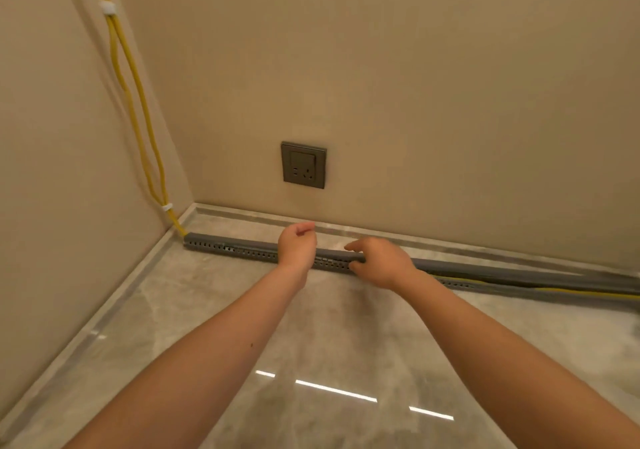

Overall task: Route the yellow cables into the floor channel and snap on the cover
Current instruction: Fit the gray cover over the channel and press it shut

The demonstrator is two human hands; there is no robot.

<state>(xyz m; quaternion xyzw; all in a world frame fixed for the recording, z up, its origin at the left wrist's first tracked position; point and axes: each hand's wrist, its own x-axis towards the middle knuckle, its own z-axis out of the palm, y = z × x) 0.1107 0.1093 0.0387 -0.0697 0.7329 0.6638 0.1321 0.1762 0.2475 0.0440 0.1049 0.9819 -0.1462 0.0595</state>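
No text, label, brand, number or sign can be read anywhere in the view. The grey wall socket (304, 165) at the centre of the frame has a plain face with only its pin holes, and no marking on it is legible. The white clips (107, 8) on the yellow cables (138, 95) at upper left carry no print that shows.
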